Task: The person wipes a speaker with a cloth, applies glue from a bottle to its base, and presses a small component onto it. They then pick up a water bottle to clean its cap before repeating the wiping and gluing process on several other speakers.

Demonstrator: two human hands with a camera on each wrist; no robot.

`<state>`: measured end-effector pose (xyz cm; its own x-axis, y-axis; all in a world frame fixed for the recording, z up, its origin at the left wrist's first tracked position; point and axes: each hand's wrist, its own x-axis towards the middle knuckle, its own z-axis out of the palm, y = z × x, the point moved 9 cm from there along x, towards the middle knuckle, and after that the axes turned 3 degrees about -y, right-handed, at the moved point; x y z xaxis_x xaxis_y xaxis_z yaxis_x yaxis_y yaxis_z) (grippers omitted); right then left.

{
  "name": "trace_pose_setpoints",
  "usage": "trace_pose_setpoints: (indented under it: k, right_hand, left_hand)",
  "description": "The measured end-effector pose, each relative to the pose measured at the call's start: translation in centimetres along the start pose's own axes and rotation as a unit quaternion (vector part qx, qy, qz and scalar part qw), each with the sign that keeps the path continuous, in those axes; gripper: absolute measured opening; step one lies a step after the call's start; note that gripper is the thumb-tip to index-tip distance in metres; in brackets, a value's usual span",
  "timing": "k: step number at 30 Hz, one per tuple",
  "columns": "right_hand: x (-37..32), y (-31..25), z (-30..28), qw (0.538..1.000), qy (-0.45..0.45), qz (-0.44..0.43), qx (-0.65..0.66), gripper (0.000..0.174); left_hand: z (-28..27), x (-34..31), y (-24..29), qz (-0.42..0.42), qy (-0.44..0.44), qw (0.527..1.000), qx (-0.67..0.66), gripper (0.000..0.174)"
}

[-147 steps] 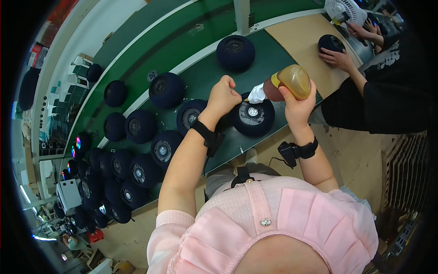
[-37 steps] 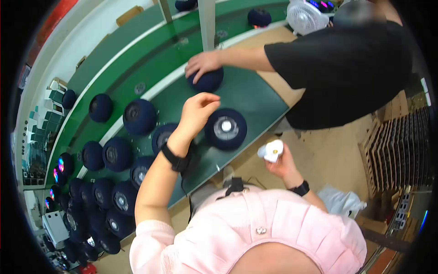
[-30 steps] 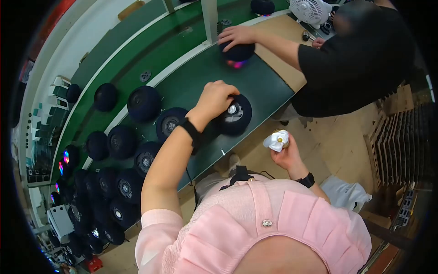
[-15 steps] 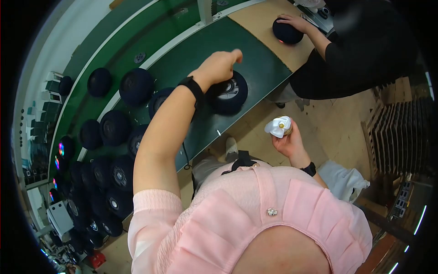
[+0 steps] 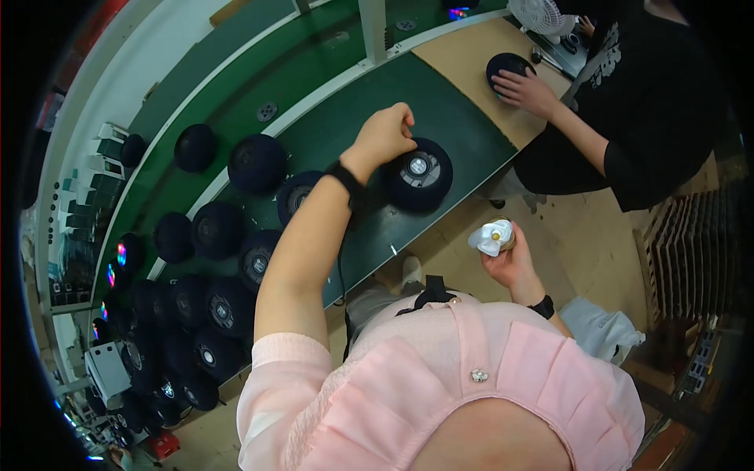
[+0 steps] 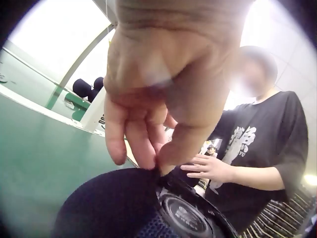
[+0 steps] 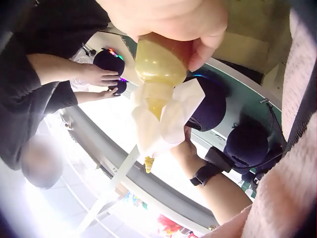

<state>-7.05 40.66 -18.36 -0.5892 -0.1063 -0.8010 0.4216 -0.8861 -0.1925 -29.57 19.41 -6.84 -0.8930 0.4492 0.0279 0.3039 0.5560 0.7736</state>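
Note:
A round navy fabric-covered speaker [image 5: 416, 188] sits base-up on the green table, its grey base plate and central label showing. My left hand [image 5: 382, 140] is over its far-left rim; in the left wrist view, thumb and fingertips [image 6: 158, 161] pinch the fabric edge beside the base ring. My right hand [image 5: 510, 263] grips a squeeze bottle [image 7: 161, 62] of yellowish liquid off the table's front edge. White tissue [image 7: 166, 119] wraps the bottle's neck, and the yellow nozzle tip [image 7: 148, 164] pokes out of it, pointing away from my palm.
Several similar navy speakers [image 5: 259, 163] crowd the table to the left. At the right, another person [image 5: 620, 110] in black rests a hand on a speaker [image 5: 509, 72] on a brown board [image 5: 463, 67]. A metal post [image 5: 373, 31] rises behind the table.
The bottle, earlier held nozzle-down at the speaker, is now back near my body. My left hand has lowered to the speaker's rim. The other person has moved a speaker onto the brown board.

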Motion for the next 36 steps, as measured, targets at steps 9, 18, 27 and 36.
trace_pose_setpoints:
  k: [9, 18, 27, 36]
  right_hand:
    - [2.9, -0.2, 0.3, 0.996, -0.081, 0.033, -0.003, 0.037]
    - [3.6, -0.6, 2.2, 0.997, -0.078, 0.020, 0.006, 0.034]
    - [4.2, -0.4, 2.2, 0.997, -0.050, 0.055, -0.016, 0.035]
    - [5.8, 2.9, 8.0, 0.991, -0.068, 0.105, -0.041, 0.032]
  left_hand:
    - [8.3, -16.4, -1.8, -0.395, 0.054, 0.678, -0.618, 0.086]
    - [11.0, -7.3, -3.2, -0.314, 0.123, 0.646, -0.685, 0.089]
    - [5.8, -4.1, -0.9, -0.256, 0.147, 0.672, -0.680, 0.077]
    - [-9.0, -19.9, -0.4, -0.200, 0.264, 0.788, -0.519, 0.038]
